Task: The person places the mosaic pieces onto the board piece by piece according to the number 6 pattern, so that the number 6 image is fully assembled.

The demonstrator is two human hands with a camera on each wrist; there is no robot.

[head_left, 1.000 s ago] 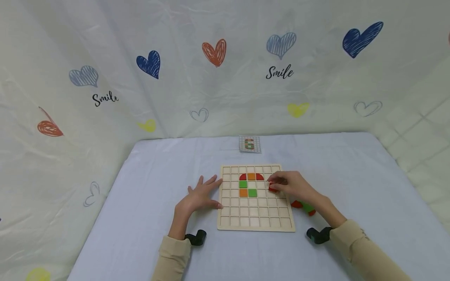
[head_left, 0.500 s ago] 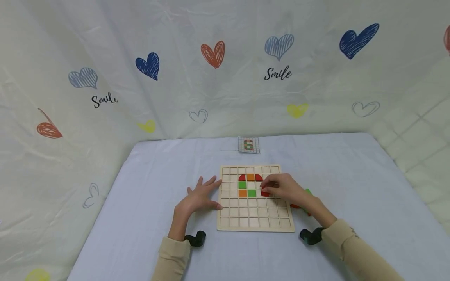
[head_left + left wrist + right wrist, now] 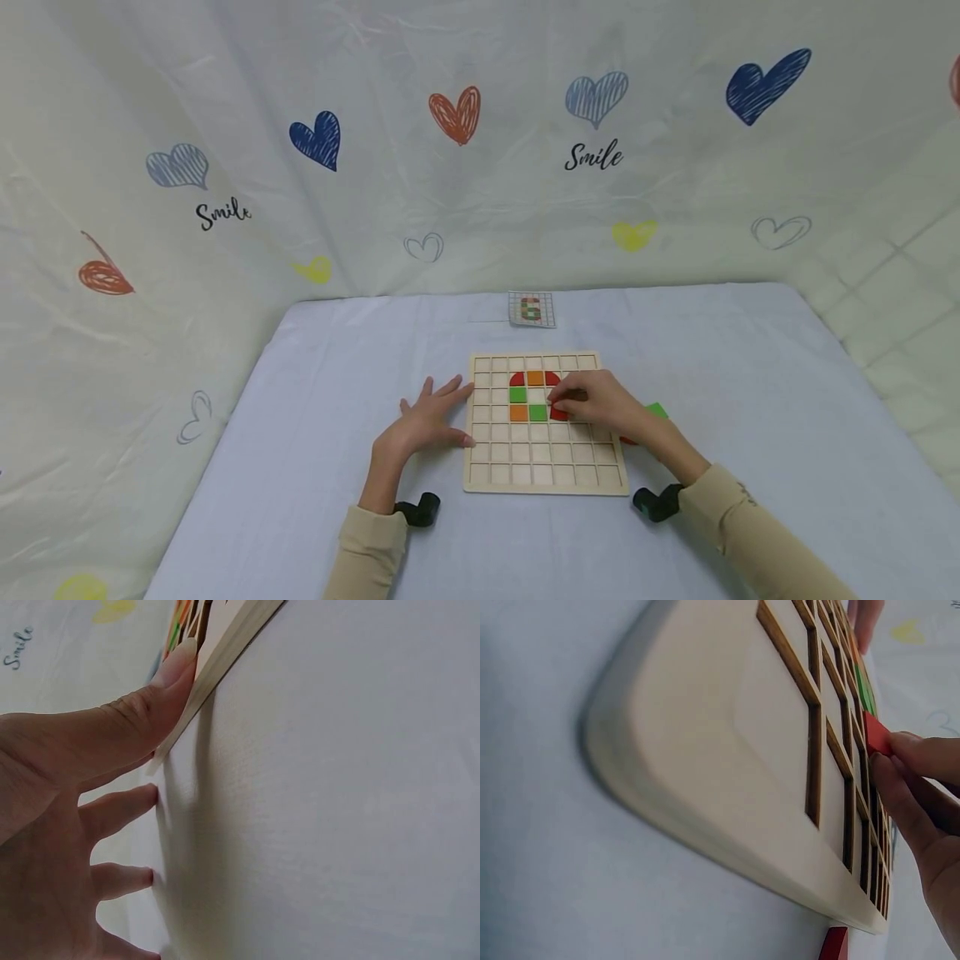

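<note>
A: Where is the red piece [image 3: 558, 413] sitting?
B: It's sitting at the cell just right of a green square [image 3: 537, 413] on the wooden grid board [image 3: 498, 485]; whether it's lying flat in there, I can't tell
A: And the grip on it?
B: The right hand [image 3: 596, 396] is pinching it narrowly between thumb and fingers
A: What else is the board carrying?
B: An orange square [image 3: 518, 413] is lying left of that green one, a second green square [image 3: 517, 395] is lying just above the orange, and a red-orange-red row [image 3: 535, 378] is running above that
A: The left hand [image 3: 426, 417]?
B: It's spreading its fingers wide, the thumb touching the board's left edge
A: Farther out?
B: A loose green piece [image 3: 657, 410] and a loose red piece [image 3: 835, 943] are lying on the white cloth [image 3: 300, 467] to the right, a patterned card [image 3: 532, 309] is lying beyond the board, and a heart-printed backdrop [image 3: 510, 200] is hanging behind
</note>
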